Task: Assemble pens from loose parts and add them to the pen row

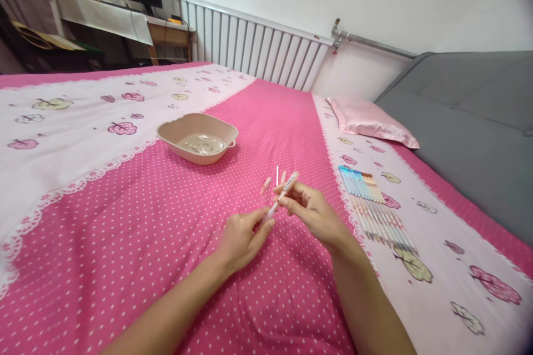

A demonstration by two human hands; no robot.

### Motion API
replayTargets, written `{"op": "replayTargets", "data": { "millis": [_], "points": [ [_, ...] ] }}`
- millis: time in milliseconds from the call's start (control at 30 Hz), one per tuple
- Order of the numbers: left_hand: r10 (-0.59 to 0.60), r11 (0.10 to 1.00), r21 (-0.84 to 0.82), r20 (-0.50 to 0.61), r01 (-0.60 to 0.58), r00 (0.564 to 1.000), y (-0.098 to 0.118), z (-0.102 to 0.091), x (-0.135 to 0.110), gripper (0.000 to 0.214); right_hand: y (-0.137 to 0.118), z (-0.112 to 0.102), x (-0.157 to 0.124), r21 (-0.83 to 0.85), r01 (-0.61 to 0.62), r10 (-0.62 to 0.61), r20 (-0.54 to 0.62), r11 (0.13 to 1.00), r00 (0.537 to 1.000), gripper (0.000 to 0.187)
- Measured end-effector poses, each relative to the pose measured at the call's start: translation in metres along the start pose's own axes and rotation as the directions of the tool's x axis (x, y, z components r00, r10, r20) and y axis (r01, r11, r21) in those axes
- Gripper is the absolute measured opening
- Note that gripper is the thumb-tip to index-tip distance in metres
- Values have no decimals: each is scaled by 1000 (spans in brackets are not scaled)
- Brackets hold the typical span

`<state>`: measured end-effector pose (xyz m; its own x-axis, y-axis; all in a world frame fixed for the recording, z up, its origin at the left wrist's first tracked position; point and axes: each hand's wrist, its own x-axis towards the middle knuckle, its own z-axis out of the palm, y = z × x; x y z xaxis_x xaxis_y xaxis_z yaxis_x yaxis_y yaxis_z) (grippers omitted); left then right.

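Both my hands hold a pale pink-and-white pen point(272, 209) slantwise above the pink dotted bedspread. My left hand point(245, 236) is closed round its lower, translucent end. At the upper end, which carries small dark print, my right hand point(310, 208) pinches it between thumb and fingers. A narrow white stretch shows between the two hands; whether the two ends are joined there I cannot tell. Just beyond my fingers lie a pinkish pen part point(265, 185), a thin white stick point(277, 176) and another pale pink piece point(283, 176), partly hidden by my right hand.
A beige basin point(197, 160) with several small pale pieces inside stands ahead on the left. To the right, blue-and-brown-tipped pens point(360, 183) lie in a row above a row of pale pens point(385, 224). Farther back are a pink pillow point(370, 122) and a grey headboard point(466, 100).
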<state>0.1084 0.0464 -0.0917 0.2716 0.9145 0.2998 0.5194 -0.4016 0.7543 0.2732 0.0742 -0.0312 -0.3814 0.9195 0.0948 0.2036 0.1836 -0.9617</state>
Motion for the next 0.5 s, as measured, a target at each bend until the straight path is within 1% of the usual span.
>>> {"op": "replayTargets", "data": {
  "millis": [200, 500],
  "points": [
    [-1, 1000, 15, 6, 1, 1000, 0, 1, 0, 33, 1, -1, 1, -17, 2, -1, 35, 1000, 999, 23],
    [-8, 1000, 21, 14, 8, 1000, -1, 2, -1, 32, 2, 0, 2, 18, 19, -20, 42, 1000, 999, 16]
  ]
}}
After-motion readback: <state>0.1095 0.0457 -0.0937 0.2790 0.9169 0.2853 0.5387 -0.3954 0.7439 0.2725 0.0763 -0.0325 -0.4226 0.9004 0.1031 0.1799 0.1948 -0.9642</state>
